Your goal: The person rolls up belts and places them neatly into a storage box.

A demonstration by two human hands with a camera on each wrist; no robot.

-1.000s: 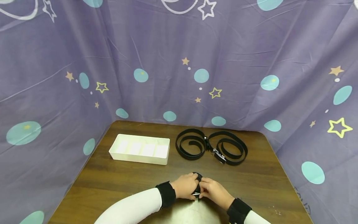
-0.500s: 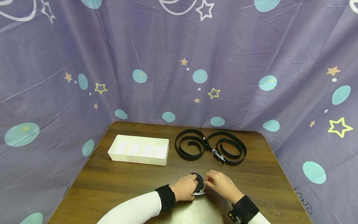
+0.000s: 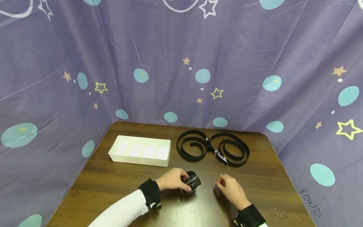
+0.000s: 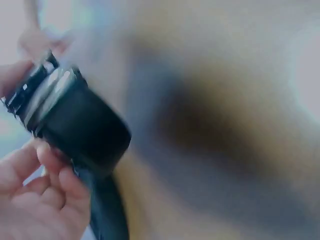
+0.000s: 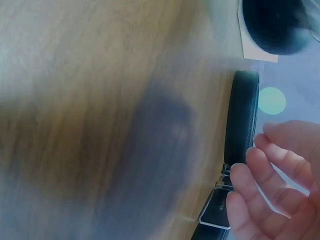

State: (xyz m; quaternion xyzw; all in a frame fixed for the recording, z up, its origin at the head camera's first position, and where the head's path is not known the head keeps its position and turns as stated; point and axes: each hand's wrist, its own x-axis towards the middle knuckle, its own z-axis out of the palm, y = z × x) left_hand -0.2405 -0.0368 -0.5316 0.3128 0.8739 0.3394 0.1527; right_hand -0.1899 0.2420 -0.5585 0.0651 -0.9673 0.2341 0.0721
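Observation:
A black belt rolled into a tight coil (image 3: 193, 181) is gripped by my left hand (image 3: 171, 180), thumb on the near side and fingers on the far side. Its coil is tipped on edge above the table's middle. In the left wrist view the roll (image 4: 92, 127) shows a shiny metal buckle (image 4: 52, 95) beside the fingers. My right hand (image 3: 232, 190) hovers to the right with loosely bent fingers and nothing in them. Beyond it, the right wrist view shows a black belt (image 5: 242, 120) lying on the table.
Two loosely coiled black belts lie side by side at the back: a left belt (image 3: 193, 160) and a right belt (image 3: 247, 154) with a silver buckle (image 3: 220, 156). A white divided box (image 3: 139, 160) stands at the back left. A purple curtain (image 3: 170, 41) surrounds the wooden table (image 3: 113, 179).
My left hand has tilted the rolled belt up on edge and shifted it slightly left. My right hand has let go of the roll and drawn away to the right.

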